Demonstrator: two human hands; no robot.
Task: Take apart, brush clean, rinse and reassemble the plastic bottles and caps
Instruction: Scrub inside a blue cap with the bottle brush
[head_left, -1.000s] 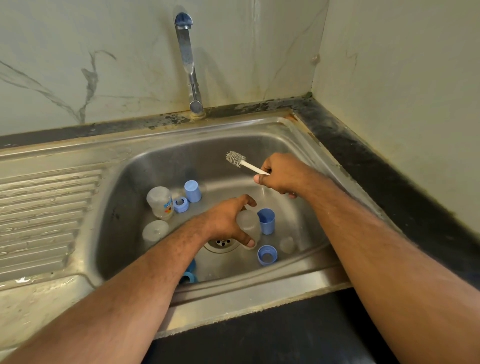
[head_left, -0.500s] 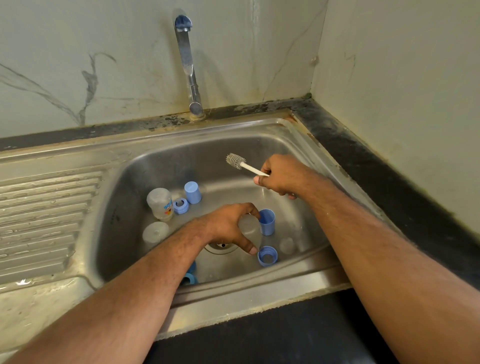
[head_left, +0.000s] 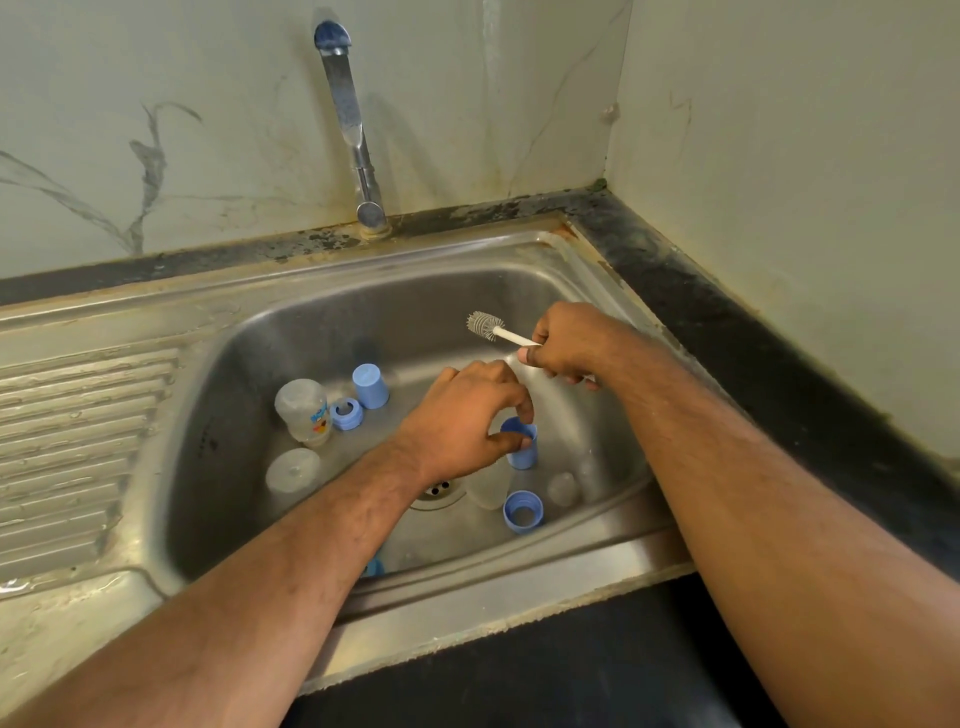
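My left hand (head_left: 467, 421) reaches into the steel sink (head_left: 467, 587) and pinches the rim of an upright blue cap (head_left: 523, 453) between thumb and forefinger. My right hand (head_left: 566, 345) grips the white handle of a small bottle brush (head_left: 484, 326), held above the basin with its bristles pointing left. A clear bottle (head_left: 488, 488) lies below my left hand beside the drain (head_left: 439, 491). Nearby are a blue screw ring (head_left: 523, 512) and a clear teat (head_left: 562, 488). At the left stand a printed clear bottle (head_left: 304, 410), another blue ring (head_left: 346, 413), a blue cap (head_left: 370, 385) and a clear dome (head_left: 293, 470).
The tap (head_left: 353, 130) rises at the back wall, with no water running. A ribbed drainboard (head_left: 78, 441) lies left of the basin. Black counter (head_left: 727, 312) borders the right and front. Another blue piece (head_left: 373, 567) peeks out under my left forearm.
My left hand has let go of the clear bottle by the drain and moved up and right onto the blue cap. The right hand and brush have barely moved.
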